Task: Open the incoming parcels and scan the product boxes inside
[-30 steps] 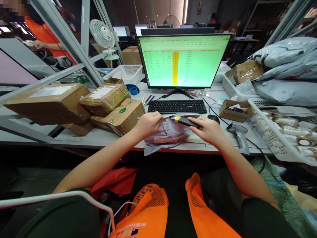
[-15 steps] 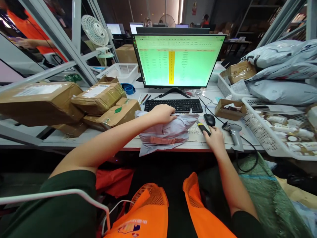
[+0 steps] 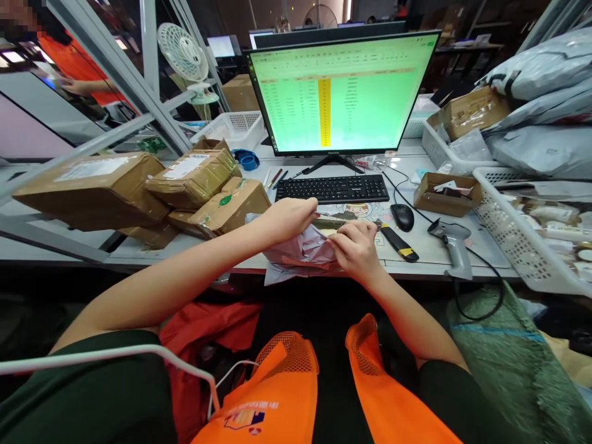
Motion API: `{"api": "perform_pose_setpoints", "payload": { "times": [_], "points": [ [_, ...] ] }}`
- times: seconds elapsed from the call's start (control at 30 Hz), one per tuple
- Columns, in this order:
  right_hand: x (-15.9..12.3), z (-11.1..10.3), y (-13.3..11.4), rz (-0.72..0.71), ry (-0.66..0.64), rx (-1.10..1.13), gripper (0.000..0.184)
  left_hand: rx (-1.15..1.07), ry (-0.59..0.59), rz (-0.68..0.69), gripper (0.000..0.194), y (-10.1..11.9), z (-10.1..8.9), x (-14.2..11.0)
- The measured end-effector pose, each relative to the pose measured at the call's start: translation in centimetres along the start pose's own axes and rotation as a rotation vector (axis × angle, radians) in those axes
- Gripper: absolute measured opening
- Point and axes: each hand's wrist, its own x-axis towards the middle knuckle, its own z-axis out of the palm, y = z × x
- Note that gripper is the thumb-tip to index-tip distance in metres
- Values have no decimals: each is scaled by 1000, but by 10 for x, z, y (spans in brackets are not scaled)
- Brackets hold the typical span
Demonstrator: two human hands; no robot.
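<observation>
A pale grey-lilac plastic mailing bag (image 3: 300, 251) lies at the desk's front edge, its top side parted into an opening. My left hand (image 3: 296, 219) is closed on the far left edge of that opening. Pinched in my right hand (image 3: 358, 248) is the near right edge of the bag. What the bag holds is hidden from me. Just right of my right hand lies a black and yellow utility knife (image 3: 398, 242), untouched. Behind it sits a black mouse (image 3: 402, 217), and a black keyboard (image 3: 333, 189) stretches beyond both hands.
Cardboard boxes (image 3: 194, 179) are piled at the left beside a metal frame. A lit monitor (image 3: 342, 98) stands behind the keyboard. On the right are a grey barcode scanner (image 3: 456, 246), a small open carton (image 3: 446, 194) and a white basket (image 3: 518, 237) of packaged goods.
My right hand has let go of the utility knife, which now rests on the desk, and has moved left to grip the bag. The bag's top has been pulled apart. The view has shifted slightly.
</observation>
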Motion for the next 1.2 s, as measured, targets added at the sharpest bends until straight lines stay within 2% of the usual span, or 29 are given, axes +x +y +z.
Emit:
{"api": "perform_pose_setpoints", "payload": {
  "times": [0.13,0.27,0.37,0.43,0.47,0.5,0.57,0.63,0.7,0.77,0.87,0.93,1.03,1.1,1.2],
  "points": [
    [-25,-16,1,-139,-77,73,25,101,-35,-19,22,-22,-1,-2],
    [-53,-32,17,-141,-118,151,20,148,8,-124,25,-64,6,2],
    [-59,-29,25,-123,-109,135,19,139,8,-220,28,-80,5,8],
    [-53,-19,22,-106,-116,83,19,121,22,-262,28,-72,-6,9],
    [-48,-13,19,-95,-118,54,20,102,72,-246,29,-63,-14,8],
    [-43,-8,15,-81,-117,32,21,72,143,-195,30,-51,-22,7],
    [-33,1,8,-33,-111,18,23,7,245,3,30,-24,-34,2],
    [-24,5,5,17,-94,49,26,-5,174,177,28,-3,-36,-1],
    [-17,4,3,79,-53,83,27,35,30,210,29,7,-28,-1],
    [-9,0,3,135,-23,54,28,40,-63,170,32,4,-15,2],
    [5,-7,3,169,-89,-55,27,-78,-118,186,39,-10,0,4],
    [13,-9,3,174,-163,-72,25,-158,-104,240,36,-18,4,1],
    [21,-8,7,189,-284,21,17,-226,-61,301,29,-22,9,-4],
    [25,-6,9,213,-352,111,14,-250,-32,299,25,-21,12,-6],
    [28,-4,12,258,-384,197,15,-271,8,268,21,-18,16,-5]
  ]
}}
